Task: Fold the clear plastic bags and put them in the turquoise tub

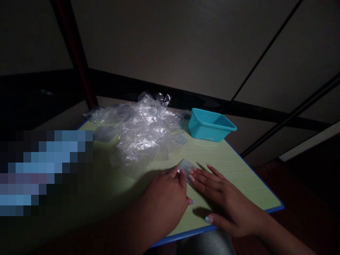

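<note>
The table (239, 180) has a pale yellow-green top and a blue rim (191, 233) along its edges. A small, flat piece of clear plastic (185, 164) lies on the table, between the near edge and the big heap of plastic bags (143, 124). The left hand (167, 196) has its fingers bent, and the tips touch the left side of the small piece. I cannot tell if they pinch it or just press on it. The left thumb pokes out toward the other hand. The right hand (225, 198) is open, with the fingers long and spread a bit. Some of its fingertips rest on the right side of the small piece, and its thumb is held apart, close to the near edge. The heap is shiny, crumpled and see-through, and it spreads from the far left corner along the far side of the table. A blue-green tub (205, 131) stands upright by the far end of the right edge, just beside the heap. Behind the table is a dark wall (164, 46), with a dark red post (71, 53) on the left. Blurry blocks hide some of the left side.
</note>
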`<state>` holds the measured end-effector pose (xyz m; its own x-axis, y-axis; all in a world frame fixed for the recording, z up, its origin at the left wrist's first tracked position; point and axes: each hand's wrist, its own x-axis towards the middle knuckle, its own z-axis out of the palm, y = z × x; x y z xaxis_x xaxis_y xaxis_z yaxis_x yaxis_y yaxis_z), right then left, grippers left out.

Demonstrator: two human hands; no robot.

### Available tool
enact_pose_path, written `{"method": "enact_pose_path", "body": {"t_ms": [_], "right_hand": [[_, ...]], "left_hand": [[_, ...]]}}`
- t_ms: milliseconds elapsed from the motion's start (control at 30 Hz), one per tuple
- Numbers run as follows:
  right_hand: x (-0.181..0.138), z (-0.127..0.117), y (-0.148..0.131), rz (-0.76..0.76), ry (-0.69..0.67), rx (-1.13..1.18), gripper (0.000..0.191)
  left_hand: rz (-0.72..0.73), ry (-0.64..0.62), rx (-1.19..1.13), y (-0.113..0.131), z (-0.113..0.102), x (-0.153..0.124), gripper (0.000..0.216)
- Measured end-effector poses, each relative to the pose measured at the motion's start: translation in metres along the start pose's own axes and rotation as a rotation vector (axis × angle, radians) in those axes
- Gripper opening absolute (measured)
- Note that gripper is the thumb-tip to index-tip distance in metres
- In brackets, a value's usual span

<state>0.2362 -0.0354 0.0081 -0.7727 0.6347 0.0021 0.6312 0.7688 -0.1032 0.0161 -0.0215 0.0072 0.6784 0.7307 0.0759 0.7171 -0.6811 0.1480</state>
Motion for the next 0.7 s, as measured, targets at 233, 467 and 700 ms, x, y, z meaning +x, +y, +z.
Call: {"method": "enact_pose_path", "body": {"t_ms": [233,467,700], "right_hand": [[-0.0051,0.0012,-0.0048,0.01,-0.022,0.052,0.084],[-0.0007,-0.0016,-0.0067,0.015,-0.04,0.112,0.08],[0.0015,-0.0007,-0.0063,0.013,-0.036,0.153,0.082]], "left_hand": [[-0.002,0.038,0.012,-0.0013,0.0059,0.0005,0.05],[0.001,0.038,0.002,-0.0005,0.0023,0.0011,0.049],[0.012,0.044,-0.025,-0.0037,0.0023,0.0004,0.048]]}}
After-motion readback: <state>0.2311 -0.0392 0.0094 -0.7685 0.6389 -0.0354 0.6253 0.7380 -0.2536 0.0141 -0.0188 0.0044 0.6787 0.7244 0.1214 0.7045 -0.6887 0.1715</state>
